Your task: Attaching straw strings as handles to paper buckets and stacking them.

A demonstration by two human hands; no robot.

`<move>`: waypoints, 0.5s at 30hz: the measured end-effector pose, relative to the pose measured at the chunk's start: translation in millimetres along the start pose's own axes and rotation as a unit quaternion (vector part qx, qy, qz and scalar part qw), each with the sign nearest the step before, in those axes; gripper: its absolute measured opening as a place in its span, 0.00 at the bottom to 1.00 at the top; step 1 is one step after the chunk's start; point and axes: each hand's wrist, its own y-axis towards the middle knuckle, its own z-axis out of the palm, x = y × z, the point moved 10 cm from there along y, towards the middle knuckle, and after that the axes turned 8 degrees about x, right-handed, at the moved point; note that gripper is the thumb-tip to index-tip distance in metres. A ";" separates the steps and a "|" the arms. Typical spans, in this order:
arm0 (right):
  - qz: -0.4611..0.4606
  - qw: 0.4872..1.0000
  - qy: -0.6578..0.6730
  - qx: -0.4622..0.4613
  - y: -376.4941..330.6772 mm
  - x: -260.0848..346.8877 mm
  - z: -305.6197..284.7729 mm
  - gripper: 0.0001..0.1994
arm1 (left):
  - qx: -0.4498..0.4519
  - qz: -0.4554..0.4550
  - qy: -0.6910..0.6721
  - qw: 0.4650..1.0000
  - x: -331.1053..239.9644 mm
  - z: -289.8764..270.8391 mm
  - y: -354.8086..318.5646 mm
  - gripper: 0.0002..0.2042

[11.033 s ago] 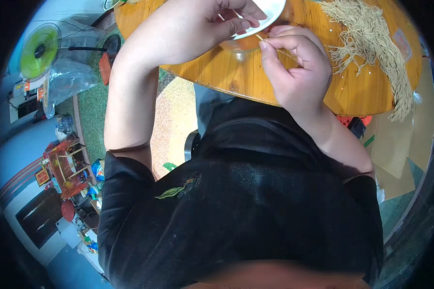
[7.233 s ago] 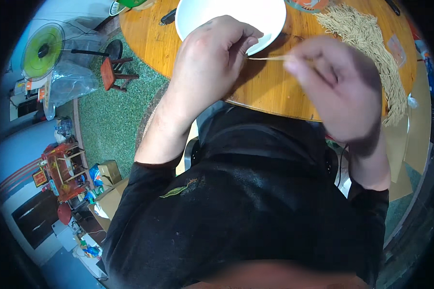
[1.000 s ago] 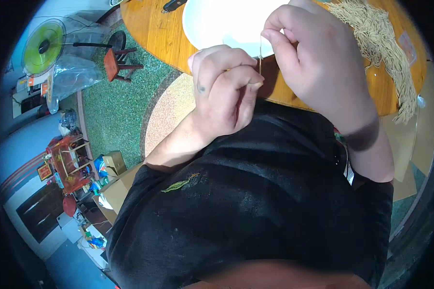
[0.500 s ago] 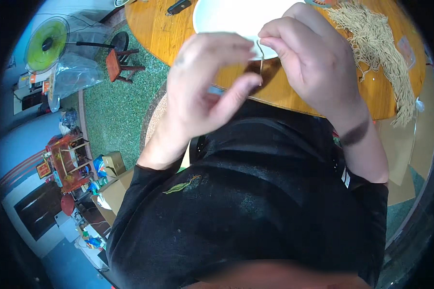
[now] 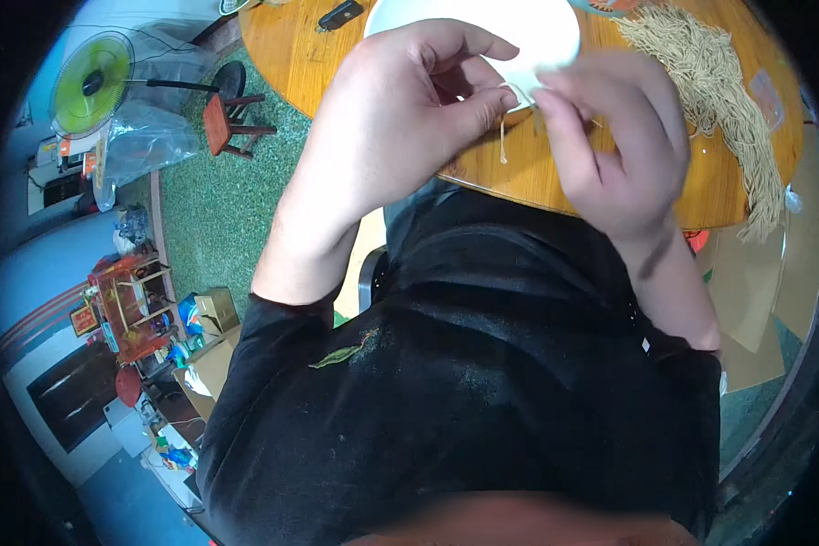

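Observation:
My left hand (image 5: 400, 118) is over the table's near edge, its thumb and forefinger pinching a thin beige string (image 5: 503, 146). A short tail of the string hangs below the fingertips. Just to the right, my right hand (image 5: 623, 146) is smeared by motion. Its thumb and forefinger are closed together at what looks like another part of the string, though the exact grip is blurred. Behind both hands is a large white bowl (image 5: 560, 32). At the right of the table lies a thick loose bundle of beige strings (image 5: 692, 68), with one end drooping over the edge.
The round wooden table (image 5: 287, 55) carries a small black object (image 5: 340, 15) at the far left. On the green floor stand a wooden stool (image 5: 218, 126) and a green fan (image 5: 93, 82). A green leaf (image 5: 338, 356) sticks to my black shirt. Cardboard (image 5: 751, 282) lies at the right.
My left hand has moved up and right, and its fingers have closed on the string. My right hand has shifted slightly down and to the right, with its fingertips drawn away.

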 end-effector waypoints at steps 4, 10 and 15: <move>-0.067 0.997 0.002 0.025 -33.4 15.2 6.0 0.13 | -0.008 -0.025 -0.041 0.999 3.4 1.6 -3.8 0.13; -0.067 0.996 -0.034 0.044 -25.0 19.0 24.6 0.12 | 0.011 -0.047 -0.021 0.999 2.3 3.0 -1.3 0.13; -0.057 0.997 -0.024 0.055 -19.9 17.8 29.2 0.10 | 0.003 -0.049 -0.007 0.999 2.0 3.8 0.7 0.12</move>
